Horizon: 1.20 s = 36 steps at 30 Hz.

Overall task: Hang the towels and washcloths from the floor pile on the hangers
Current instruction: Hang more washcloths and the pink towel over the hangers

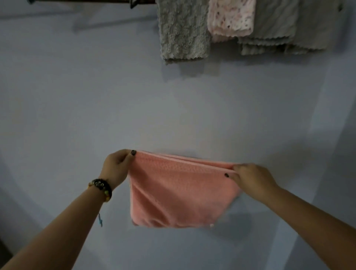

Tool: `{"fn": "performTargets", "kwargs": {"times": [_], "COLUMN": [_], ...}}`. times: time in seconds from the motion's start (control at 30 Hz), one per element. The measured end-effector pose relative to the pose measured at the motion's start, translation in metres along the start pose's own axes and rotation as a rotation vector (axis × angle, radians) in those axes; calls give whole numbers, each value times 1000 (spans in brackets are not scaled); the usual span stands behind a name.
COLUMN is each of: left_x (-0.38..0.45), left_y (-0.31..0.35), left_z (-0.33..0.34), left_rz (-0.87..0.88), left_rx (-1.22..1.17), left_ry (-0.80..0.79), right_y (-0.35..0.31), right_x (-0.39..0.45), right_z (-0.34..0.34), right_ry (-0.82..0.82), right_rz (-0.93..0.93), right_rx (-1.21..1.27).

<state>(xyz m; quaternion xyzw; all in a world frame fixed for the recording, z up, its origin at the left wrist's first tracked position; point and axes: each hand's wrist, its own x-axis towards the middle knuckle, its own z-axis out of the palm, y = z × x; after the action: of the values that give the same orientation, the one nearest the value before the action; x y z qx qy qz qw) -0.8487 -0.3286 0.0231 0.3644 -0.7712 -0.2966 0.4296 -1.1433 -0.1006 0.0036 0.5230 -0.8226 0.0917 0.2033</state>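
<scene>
Head view, nearest first: two bare forearms rise from the lower corners of the frame, the left one wearing a beaded bracelet [101, 187] at the wrist. The left hand [116, 167] pinches the upper left corner of a folded pink towel [179, 194], thumb and fingers curled round the edge; the right hand [252, 177] pinches the upper right corner the same way, so the cloth hangs doubled between them in the lower middle of the frame, clear of the pale wall [134, 100] behind it. The top edge shows at least two layers, and the likely trouble lies there: if either pinch holds only the front layer, the back one could slip down and the fold would open on the way up. The lower right corner droops unevenly, which suggests the fold is already a little skewed and may hang crooked on a bar. Above the hands the wall is bare up to the top of the frame, so there is open room to lift straight up. Farthest off, a dark rail [92, 1] runs along the upper left with a hanger hook [133, 3] on it and seemingly free space, while the upper right is crowded: a grey towel [183, 30], a pale pink washcloth [231, 18] and further grey cloths [279, 25] hang close together. Steering right risks brushing these and dragging one off; the left stretch looks the safer target.
</scene>
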Motion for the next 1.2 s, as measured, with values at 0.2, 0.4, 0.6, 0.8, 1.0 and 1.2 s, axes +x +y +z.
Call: {"fn": "performTargets", "kwargs": {"times": [0.2,0.4,0.6,0.8,1.0,1.2], "left_x": [-3,3,14,12,12,9], "left_y": [-3,9,11,-3,-12,4], "left_z": [17,26,29,22,18,27], "left_rz": [-89,-48,-84,-141,-231,-137], "left_rx": [-203,-266,-302,-355,-424,-280], "left_ry": [109,148,235,192,180,234], "right_y": [8,10,25,43,51,60], "right_x": [15,24,41,54,53,55], "right_z": [-16,-25,-38,-52,-47,-44], "right_ry": [328,359,-78,-42,178,298], "right_rz": [-30,52,152,194,81,121], "right_rx": [-53,-158,-130,417,582,580]}}
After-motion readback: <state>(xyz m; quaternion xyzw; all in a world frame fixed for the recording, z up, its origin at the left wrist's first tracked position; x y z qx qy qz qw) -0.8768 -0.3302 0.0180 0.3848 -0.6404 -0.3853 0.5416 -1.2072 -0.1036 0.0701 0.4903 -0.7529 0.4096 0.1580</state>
